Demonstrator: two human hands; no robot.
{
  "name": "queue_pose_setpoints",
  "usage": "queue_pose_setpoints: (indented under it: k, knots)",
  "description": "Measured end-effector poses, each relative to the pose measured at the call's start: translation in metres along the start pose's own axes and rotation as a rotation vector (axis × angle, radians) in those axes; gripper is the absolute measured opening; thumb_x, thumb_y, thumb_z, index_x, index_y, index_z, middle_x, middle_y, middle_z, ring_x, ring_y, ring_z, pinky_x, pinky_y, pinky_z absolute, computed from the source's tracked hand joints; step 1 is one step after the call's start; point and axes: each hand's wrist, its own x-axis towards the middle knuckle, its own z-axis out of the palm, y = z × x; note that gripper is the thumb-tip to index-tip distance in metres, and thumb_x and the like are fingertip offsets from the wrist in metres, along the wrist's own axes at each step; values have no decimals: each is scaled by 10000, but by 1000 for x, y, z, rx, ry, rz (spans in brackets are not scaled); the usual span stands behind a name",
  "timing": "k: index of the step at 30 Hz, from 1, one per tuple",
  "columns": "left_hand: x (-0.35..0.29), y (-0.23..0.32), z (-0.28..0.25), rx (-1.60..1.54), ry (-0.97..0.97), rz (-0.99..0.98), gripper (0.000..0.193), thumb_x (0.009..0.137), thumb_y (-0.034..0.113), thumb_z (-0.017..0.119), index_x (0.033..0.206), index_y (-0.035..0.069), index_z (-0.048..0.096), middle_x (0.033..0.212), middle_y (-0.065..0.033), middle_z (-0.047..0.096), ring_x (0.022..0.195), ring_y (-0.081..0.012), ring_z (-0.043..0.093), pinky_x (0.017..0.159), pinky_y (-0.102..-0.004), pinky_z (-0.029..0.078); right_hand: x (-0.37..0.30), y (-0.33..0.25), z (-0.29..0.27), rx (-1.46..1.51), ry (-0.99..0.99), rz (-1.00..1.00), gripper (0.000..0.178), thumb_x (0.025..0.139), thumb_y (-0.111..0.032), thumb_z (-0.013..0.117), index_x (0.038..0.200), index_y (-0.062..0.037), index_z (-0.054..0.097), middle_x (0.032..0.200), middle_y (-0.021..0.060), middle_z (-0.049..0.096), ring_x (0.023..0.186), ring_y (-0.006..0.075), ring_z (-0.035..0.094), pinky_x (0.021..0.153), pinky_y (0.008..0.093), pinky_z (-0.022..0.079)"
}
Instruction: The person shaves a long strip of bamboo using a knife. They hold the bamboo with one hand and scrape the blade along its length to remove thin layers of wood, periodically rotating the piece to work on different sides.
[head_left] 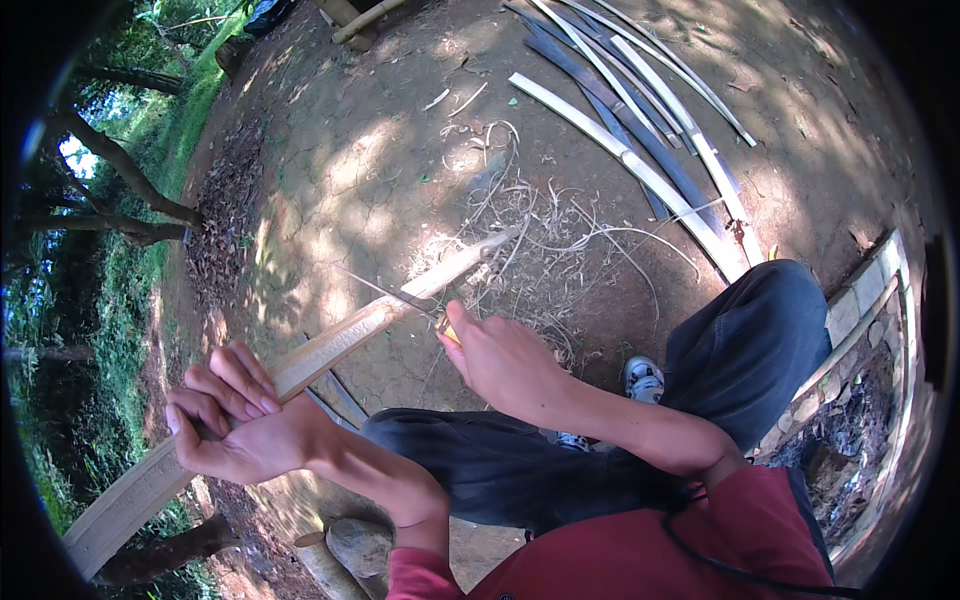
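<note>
A long pale slat of split bamboo (345,340) slants across the left side of the view, from the lower left to the shavings on the ground. My left hand (235,420) lies over it, palm up. Its fingers are loosely curled and slightly apart, and I see nothing in the palm; the slat runs on underneath. In my right hand (505,365) is a knife (447,328) with a yellow-orange handle, the fist closed round it. The thin blade points left across the slat, nearer its far end; whether its edge touches the wood, I cannot tell.
Curled shavings (540,235) lie heaped on the dirt ground past the slat's end. Several pale and dark strips (640,165) are spread at the far right. My bent knees (750,320) flank the work. Cut logs (355,550) sit at lower left, a stone-edged bed (850,400) at right.
</note>
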Motion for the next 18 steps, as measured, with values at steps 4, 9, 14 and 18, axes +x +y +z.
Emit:
queue_pose_setpoints:
  k: [4, 9, 14, 18]
  knots:
    - [0, 0, 4, 17, 18, 8, 369, 926, 221, 353, 574, 167, 257, 489, 14, 233, 374, -86, 201, 357, -194, 197, -4, -1, 1, -18, 46, 31, 278, 950, -217, 502, 1055, 38, 462, 574, 183, 593, 569, 383, 626, 511, 461, 497]
    - [2, 1, -3, 75, 57, 11, 358, 913, 219, 351, 578, 173, 233, 506, 21, 202, 395, -86, 166, 360, -208, 175, -9, -8, 4, 15, -10, 23, 275, 947, -206, 504, 1068, 36, 455, 587, 180, 601, 581, 382, 631, 525, 464, 505]
    - [3, 0, 5, 131, 103, 26, 354, 905, 223, 355, 581, 169, 223, 507, 21, 196, 395, -89, 161, 357, -209, 166, -6, 5, 8, -19, 12, 23, 271, 945, -204, 504, 1072, 30, 453, 595, 191, 603, 578, 395, 626, 529, 471, 502]
    - [3, 2, 4, 259, 170, 50, 348, 901, 221, 347, 582, 170, 218, 505, 19, 181, 397, -93, 148, 360, -211, 154, -12, -7, 4, 37, -51, 66, 268, 946, -208, 504, 1065, 27, 456, 587, 186, 601, 583, 390, 629, 522, 482, 498]
